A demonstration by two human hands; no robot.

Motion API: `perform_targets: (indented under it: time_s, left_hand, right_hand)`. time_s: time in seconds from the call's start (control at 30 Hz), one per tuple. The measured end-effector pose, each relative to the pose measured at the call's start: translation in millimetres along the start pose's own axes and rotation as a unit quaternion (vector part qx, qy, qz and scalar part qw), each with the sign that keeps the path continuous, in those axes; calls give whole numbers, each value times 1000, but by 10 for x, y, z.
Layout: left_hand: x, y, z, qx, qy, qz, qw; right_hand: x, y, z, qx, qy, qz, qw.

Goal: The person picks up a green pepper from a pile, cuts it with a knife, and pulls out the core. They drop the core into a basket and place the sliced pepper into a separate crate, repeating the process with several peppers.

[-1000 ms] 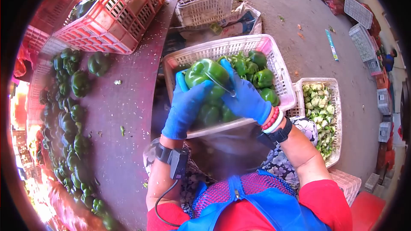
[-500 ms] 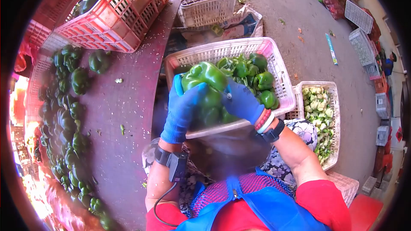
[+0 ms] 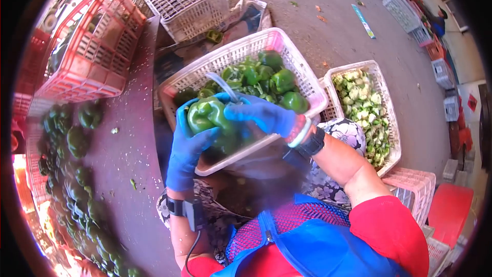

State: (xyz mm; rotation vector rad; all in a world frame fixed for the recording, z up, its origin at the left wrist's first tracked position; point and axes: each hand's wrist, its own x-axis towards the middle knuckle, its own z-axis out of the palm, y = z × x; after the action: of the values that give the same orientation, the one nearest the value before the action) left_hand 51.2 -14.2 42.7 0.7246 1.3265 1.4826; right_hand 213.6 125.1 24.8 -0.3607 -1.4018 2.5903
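Observation:
A large green bell pepper (image 3: 206, 115) rests in my blue-gloved left hand (image 3: 187, 146), whose fingers and thumb are wrapped round it. My right hand (image 3: 264, 115), gloved too, is closed on a small knife (image 3: 221, 83); its narrow, pale, bent blade sticks up past the fingers on the far side of the pepper. The right thumb lies against the pepper's side. Both hands are over the near part of a white plastic crate (image 3: 241, 155) that holds more green bell peppers (image 3: 282, 80). The knife's handle is hidden in my fist.
On the left, a dark red tabletop (image 3: 128, 159) carries a long heap of green peppers (image 3: 77, 190) and a red crate (image 3: 89, 46). Beside my right knee stands a crate of pale cut pepper cores (image 3: 359, 107). An upturned white crate (image 3: 187, 7) sits at the back.
The view has swung, so the crates and table sit further left. The pepper has been turned in my left hand, and the knife blade now shows above my right hand.

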Motion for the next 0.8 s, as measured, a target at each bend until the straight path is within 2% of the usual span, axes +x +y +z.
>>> perform_targets:
  time_s: [0.07,0.1,0.2,0.23,0.27,0.33,0.37,0.47,0.5,0.63,0.73,0.77,0.8]
  left_hand:
    - [19,85,52,-16,-27,1,1000]
    - [30,108,78,18,-19,-27,999]
    - [75,-26,195,62,-56,2,997]
    - [82,-38,207,117,-70,-5,991]
    - [73,1,226,129,-79,0,989]
    - [77,50,213,38,-107,-49,992]
    - [91,49,186,27,-111,-65,991]
    - [156,73,63,29,-140,-96,985]
    - [170,42,-3,10,-150,-90,984]
    - [148,-13,-32,-91,-168,-23,981]
    - [153,-105,-73,-239,-116,3,964]
    - [194,-121,-101,-257,-79,33,963]
    - [259,-98,-227,-257,-102,19,961]
  right_hand:
    - [-21,-54,-35,-85,-6,8,996]
    - [-30,-56,-50,-111,1,29,993]
    - [-8,98,-25,-82,66,-4,994]
    - [-39,67,-3,-74,103,21,992]
    - [-89,-6,11,-57,85,37,994]
    - [-172,-223,97,-24,50,67,996]
    - [-193,-234,134,6,45,40,998]
    - [-179,-129,-91,-74,32,65,995]
    - [-203,-117,-166,-89,26,104,990]
    - [-243,-70,-240,81,-7,83,993]
    - [-232,-33,-173,230,-32,3,973]
    - [-243,-55,-157,269,-67,-18,961]
    - [-247,-127,-155,217,-40,11,975]
